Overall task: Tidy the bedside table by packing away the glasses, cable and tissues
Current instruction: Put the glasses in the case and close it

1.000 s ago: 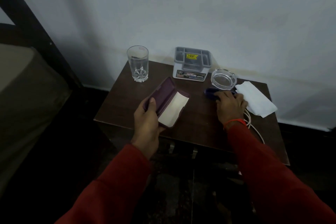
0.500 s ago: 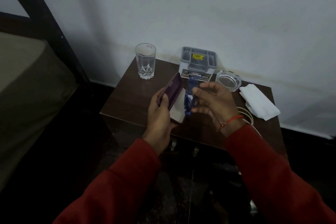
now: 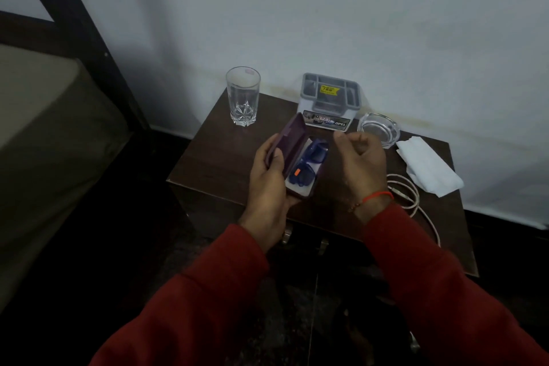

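Note:
My left hand (image 3: 269, 178) holds an open purple glasses case (image 3: 292, 145) above the front of the dark wooden bedside table (image 3: 214, 157). Blue glasses (image 3: 309, 163) with an orange spot lie folded inside the case. My right hand (image 3: 356, 160) hovers just right of the case with fingers loosely curled and nothing in it. A white cable (image 3: 407, 190) lies coiled on the table behind my right wrist. White tissues (image 3: 427, 166) rest at the table's right side.
A drinking glass (image 3: 243, 95) stands at the back left of the table. A grey organiser box (image 3: 329, 101) sits at the back middle, with a glass ashtray (image 3: 378, 129) to its right. A bed frame and mattress (image 3: 44, 116) are on the left.
My right hand picked the blue glasses up from beside the ashtray, carried them left and laid them in the open case, then let go. My left hand kept holding the case.

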`<state>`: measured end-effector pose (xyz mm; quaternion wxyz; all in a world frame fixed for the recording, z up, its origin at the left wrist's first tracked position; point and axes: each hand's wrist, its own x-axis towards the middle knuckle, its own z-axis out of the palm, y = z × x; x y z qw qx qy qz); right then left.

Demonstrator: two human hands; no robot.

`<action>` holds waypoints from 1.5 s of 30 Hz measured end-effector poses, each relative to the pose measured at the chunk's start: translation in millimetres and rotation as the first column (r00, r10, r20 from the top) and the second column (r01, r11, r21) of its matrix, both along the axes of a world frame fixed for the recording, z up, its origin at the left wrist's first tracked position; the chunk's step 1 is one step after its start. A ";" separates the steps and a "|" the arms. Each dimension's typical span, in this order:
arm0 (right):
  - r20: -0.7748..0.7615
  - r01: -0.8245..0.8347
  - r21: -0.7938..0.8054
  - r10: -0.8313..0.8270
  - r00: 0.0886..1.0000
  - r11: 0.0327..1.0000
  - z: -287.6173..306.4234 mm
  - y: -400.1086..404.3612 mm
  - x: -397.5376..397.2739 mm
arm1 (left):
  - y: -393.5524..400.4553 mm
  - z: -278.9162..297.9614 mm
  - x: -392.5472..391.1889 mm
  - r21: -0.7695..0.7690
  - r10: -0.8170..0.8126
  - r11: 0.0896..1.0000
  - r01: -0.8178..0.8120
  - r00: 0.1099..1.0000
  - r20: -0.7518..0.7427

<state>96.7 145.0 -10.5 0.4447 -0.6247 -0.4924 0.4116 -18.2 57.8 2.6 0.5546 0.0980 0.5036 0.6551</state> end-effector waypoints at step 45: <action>-0.368 -0.088 -0.229 -0.003 0.930 0.969 -47.1 42.7 9.8 | 4.5 -24.5 -1.9 -0.269 -0.215 0.955 0.126 0.918 -0.334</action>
